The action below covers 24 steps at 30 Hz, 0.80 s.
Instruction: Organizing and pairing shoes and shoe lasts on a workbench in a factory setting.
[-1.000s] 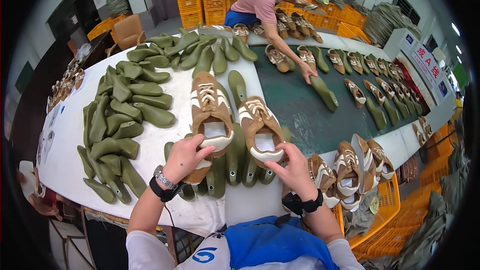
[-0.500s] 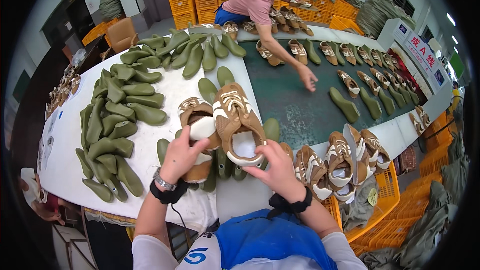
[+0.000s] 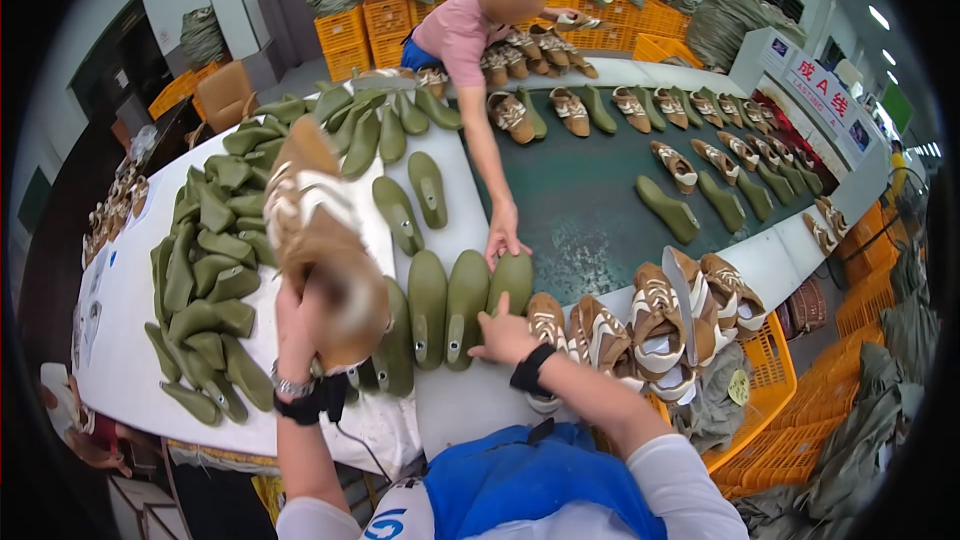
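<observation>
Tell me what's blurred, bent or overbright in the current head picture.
In the head view, the brown shoe in the left hand is blurred, worst at its heel; the green lasts look much crisper; the white table curves at its outer edges; the ceiling lights glare at upper right.

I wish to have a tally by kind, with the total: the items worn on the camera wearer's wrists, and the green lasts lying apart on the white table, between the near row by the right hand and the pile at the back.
Silver watch: 1
Black wristbands: 2
Green lasts lying apart: 2
Total: 5
</observation>
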{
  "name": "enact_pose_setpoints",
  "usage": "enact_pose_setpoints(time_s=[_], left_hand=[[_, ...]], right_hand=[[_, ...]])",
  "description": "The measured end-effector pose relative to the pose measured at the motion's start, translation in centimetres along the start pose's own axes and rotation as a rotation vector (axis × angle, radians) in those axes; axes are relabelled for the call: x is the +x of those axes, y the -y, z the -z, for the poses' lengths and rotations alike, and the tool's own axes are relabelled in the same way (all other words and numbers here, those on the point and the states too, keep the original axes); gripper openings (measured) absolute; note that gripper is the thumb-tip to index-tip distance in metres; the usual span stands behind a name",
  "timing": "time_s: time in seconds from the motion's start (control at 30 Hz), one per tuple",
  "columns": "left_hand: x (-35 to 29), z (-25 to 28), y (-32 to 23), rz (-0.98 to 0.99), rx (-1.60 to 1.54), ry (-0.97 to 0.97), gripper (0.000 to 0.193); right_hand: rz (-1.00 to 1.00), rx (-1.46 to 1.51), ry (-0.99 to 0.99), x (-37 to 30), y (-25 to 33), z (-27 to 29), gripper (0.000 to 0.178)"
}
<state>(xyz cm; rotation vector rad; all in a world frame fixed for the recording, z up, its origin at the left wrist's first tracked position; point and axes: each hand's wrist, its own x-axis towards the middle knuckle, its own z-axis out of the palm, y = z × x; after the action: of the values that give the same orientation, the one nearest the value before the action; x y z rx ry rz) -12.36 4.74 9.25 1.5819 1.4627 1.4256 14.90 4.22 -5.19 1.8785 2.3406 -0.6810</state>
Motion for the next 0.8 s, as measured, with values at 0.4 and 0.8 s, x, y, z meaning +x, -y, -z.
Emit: enact_pose_setpoints(time_s=[0.4,0.8], left_hand=[[-1.6,4.0,4.0,0.246,-0.067,0.004,0.033],[1.3,3.0,3.9,0.37,0.046,0.008,0.033]], right_hand=[[-0.265,0.404,-0.607,10.5,-17.8,4.6,0.009],[-0.652,0.154,-0.121,13.5,-28.2,6.0,0.056]])
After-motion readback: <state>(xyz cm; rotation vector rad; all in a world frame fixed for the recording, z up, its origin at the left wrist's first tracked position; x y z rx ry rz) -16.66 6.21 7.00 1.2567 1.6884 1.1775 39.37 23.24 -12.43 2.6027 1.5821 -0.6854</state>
